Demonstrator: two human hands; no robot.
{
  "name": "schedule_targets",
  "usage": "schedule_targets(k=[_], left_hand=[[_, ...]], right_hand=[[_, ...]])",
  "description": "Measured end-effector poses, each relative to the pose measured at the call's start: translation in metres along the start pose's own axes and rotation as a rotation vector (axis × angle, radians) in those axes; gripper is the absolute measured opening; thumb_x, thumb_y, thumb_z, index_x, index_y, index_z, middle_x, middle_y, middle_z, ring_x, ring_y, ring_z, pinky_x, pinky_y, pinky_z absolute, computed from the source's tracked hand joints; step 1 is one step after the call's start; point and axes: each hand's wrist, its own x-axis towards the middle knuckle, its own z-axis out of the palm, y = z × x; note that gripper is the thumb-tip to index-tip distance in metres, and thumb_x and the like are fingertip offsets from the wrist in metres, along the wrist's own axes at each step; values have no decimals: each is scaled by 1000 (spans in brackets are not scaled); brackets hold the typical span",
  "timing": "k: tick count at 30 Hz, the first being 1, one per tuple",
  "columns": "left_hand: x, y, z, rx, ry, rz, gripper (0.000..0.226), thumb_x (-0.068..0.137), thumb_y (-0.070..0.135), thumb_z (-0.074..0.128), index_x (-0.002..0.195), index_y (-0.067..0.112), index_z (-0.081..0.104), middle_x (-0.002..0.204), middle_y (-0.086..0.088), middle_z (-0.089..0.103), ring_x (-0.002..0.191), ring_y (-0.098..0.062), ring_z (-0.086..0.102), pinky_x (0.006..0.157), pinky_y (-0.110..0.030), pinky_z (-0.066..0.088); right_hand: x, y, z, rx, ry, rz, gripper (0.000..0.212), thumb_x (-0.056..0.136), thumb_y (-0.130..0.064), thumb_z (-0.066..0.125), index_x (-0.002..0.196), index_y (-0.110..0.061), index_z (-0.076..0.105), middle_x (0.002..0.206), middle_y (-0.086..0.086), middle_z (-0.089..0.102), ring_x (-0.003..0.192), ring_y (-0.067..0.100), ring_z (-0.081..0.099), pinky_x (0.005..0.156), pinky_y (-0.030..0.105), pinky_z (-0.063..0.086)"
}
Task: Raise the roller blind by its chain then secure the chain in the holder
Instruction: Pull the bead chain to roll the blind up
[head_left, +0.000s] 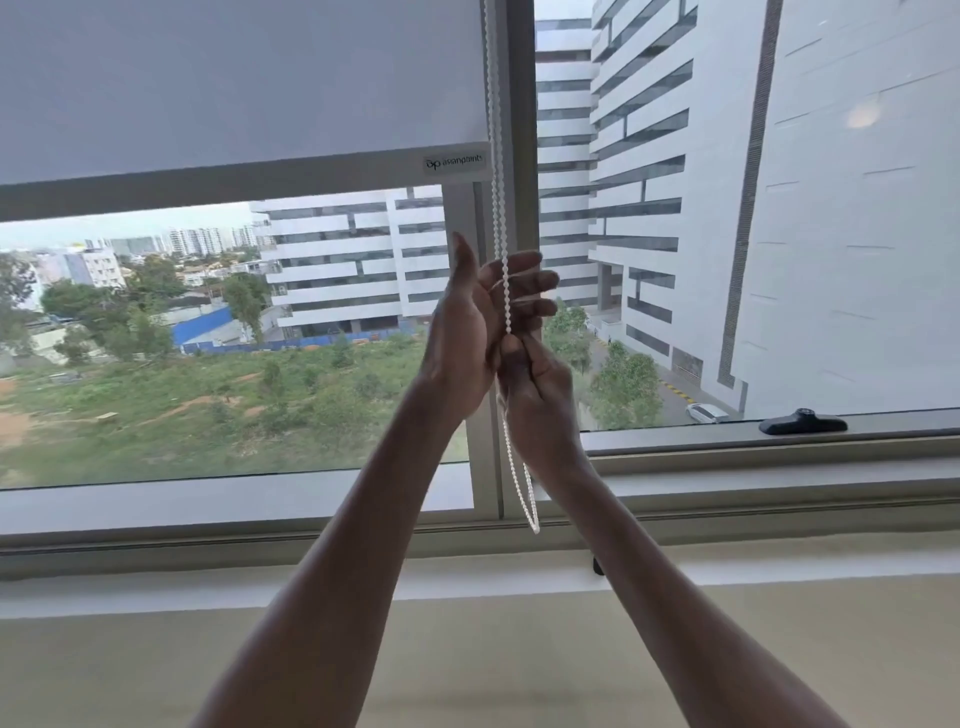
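Observation:
A grey roller blind covers the upper part of the left window, its bottom bar roughly a third of the way down the view. A white beaded chain hangs along the window's centre post and loops at the bottom near the sill. My left hand is raised with fingers spread, the chain running across its palm. Just below it, my right hand is closed around the chain. A small dark part under the sill edge may be the chain holder.
A black window handle lies on the right window's lower frame. A beige sill stretches across below the window. The grey centre post stands directly behind the chain. Buildings and green ground show outside.

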Motion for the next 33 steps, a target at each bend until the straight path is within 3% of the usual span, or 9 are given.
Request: schedule_targets(k=[5,7,9,11,16,22,26,30,33], left_hand=[[13,22,9,-15,-85,-40,71,96,67,19,103,13,64,70,6,60,57,-8,46,51,-23,33],[13,23,13,-84,-58,-47,64,95,68,23,83,18,61,59,9,42,48,-6,26,45,-23,17],[12,19,17,-125,17,-32,54,98,63,30,64,23,47,52,10,29,45,-7,12,43,-24,7],[11,15,18,-117,88,4,50,101,54,35,60,25,37,44,12,25,39,-6,11,37,-22,8],[8,11,24,-94,186,104,44,102,45,42,66,22,53,41,13,27,33,-3,16,32,-17,15],[0,5,24,-40,188,194,46,103,42,40,62,22,48,41,13,30,31,-2,20,32,-14,16],[-8,-4,12,-38,187,253,49,103,40,41,57,25,50,40,13,33,29,-2,25,32,-14,21],[-21,-30,7,-16,224,268,51,102,38,42,53,26,51,41,13,34,31,-3,26,33,-17,20],[-33,-55,7,16,269,217,50,101,40,44,52,26,46,42,13,34,32,-2,27,34,-16,23]], right_hand=[[5,4,-4,-36,-15,30,37,100,-13,42,67,-28,50,55,-14,41,56,14,34,55,31,27],[4,4,-4,-31,-17,20,37,101,-12,42,67,-26,49,56,-13,40,56,16,33,54,32,28],[3,3,-1,25,-23,20,37,103,-11,41,67,-21,43,58,-7,36,55,14,29,51,30,27],[1,1,2,92,-32,20,36,103,-11,40,68,-19,40,58,-4,31,53,12,23,47,23,23],[1,1,2,88,-34,13,33,100,-17,41,67,-18,39,58,-6,32,54,11,23,47,23,23],[-2,9,-4,190,-139,110,35,101,-15,42,66,-12,41,50,-13,36,43,1,28,42,14,24],[-4,9,-16,165,-171,170,37,103,-22,38,79,0,54,65,9,51,55,12,44,54,25,35],[20,-17,-19,204,-108,203,39,106,-22,31,92,-10,65,79,3,65,75,17,57,75,36,43],[45,-48,-11,310,-154,201,38,104,-30,35,100,-9,66,85,6,69,78,21,59,75,34,47]])
